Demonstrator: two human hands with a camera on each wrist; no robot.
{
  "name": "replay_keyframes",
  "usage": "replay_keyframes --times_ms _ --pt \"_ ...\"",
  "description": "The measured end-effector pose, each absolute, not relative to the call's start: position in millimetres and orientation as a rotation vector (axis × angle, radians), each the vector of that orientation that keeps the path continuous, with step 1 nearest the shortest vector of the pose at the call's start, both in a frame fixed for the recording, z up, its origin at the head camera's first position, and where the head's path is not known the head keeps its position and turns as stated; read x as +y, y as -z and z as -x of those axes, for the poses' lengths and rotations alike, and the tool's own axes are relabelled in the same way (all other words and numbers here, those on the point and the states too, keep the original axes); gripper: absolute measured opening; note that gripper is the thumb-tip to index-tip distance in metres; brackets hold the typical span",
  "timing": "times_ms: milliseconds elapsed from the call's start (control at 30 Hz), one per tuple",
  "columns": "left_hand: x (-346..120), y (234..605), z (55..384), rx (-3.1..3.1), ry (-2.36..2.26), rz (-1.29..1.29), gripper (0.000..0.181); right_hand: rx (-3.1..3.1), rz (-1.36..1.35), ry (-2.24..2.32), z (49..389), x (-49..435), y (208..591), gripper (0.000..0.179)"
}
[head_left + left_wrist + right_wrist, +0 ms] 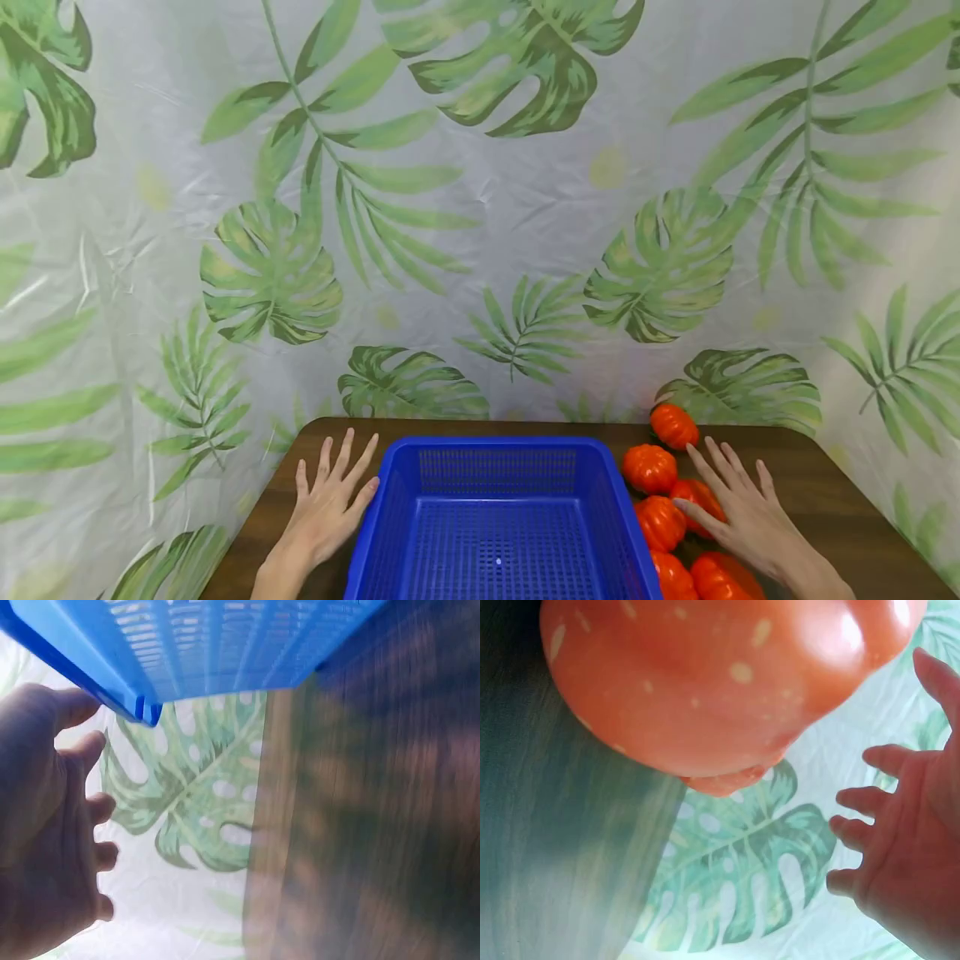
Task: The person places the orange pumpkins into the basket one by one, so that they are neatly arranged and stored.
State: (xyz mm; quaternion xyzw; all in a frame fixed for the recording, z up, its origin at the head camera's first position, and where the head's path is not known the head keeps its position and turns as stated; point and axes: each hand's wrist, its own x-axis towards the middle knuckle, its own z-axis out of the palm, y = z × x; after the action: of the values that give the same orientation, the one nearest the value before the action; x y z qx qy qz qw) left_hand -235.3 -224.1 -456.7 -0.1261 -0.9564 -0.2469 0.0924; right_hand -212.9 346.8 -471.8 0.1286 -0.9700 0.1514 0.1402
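A deep blue plastic basket [491, 510] with slotted walls stands at the middle of the table, and nothing lies in it. Beside its left rim is my left hand [324, 508], fingers spread and straight, the thumb at the rim; in the left wrist view the thumb is close to the blue rim [112, 697]. Several ribbed orange-red pumpkin-like vegetables [649, 468] are grouped along the basket's right side. Over them my right hand [750, 508] spreads its straight fingers and holds nothing. One large orange-red vegetable [727, 682] fills the top of the right wrist view, left of the hand's fingers.
The dark brown wooden table [817, 492] has rounded back corners. Behind it hangs a pale sheet [525, 208] printed with green leaves. The farthest orange-red vegetable [674, 426] sits near the table's back edge.
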Motion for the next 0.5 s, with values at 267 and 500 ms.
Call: replay_keyframes --times_ms 267,500 --pt "-216.1 459.2 230.3 -2.986 0.917 0.430 0.061 -2.845 -0.345 -0.529 211.5 350.9 471.2 0.084" --pt "-219.9 461.4 226.3 -3.058 1.174 0.493 0.061 -2.866 -0.321 -0.570 210.3 362.3 473.4 0.085"
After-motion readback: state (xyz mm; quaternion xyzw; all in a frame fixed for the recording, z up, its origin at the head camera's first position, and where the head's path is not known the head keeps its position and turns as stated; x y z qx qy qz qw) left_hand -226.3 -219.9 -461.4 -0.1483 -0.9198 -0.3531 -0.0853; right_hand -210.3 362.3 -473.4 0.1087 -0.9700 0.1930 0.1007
